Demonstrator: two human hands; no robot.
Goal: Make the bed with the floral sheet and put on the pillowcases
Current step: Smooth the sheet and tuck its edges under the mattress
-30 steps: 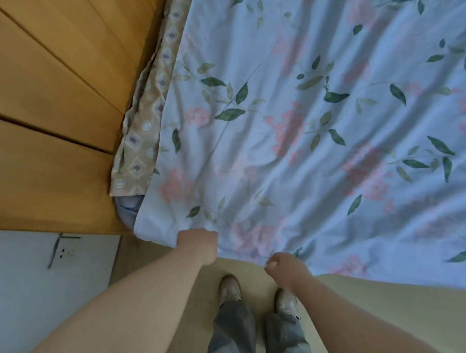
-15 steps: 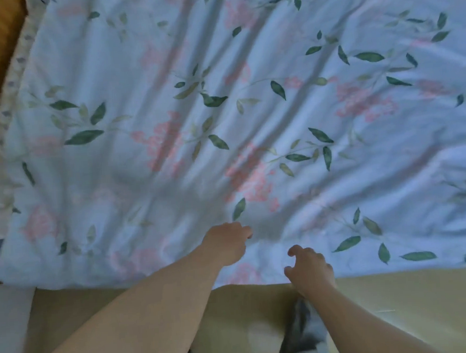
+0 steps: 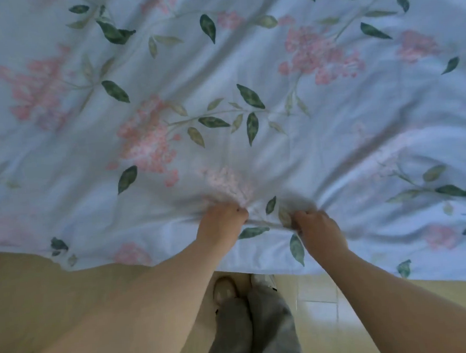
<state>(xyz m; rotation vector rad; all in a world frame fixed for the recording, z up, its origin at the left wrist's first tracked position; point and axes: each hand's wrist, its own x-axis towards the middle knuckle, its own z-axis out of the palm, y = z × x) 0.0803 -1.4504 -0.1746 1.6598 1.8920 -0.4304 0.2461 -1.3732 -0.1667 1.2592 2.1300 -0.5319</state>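
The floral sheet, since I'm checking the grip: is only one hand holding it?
No, both the left hand and the right hand grip bunched folds of the floral sheet near its edge.

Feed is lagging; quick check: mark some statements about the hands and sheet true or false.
1. The left hand grips bunched fabric of the floral sheet. True.
2. The right hand lies flat and open on the sheet. False: its fingers curl round gathered fabric.
3. The sheet is plain white. False: pale blue with pink flowers and green leaves.
4. The person's shoes show below the sheet's near edge. True.
5. A pillow lies on the sheet. False: none is in view.
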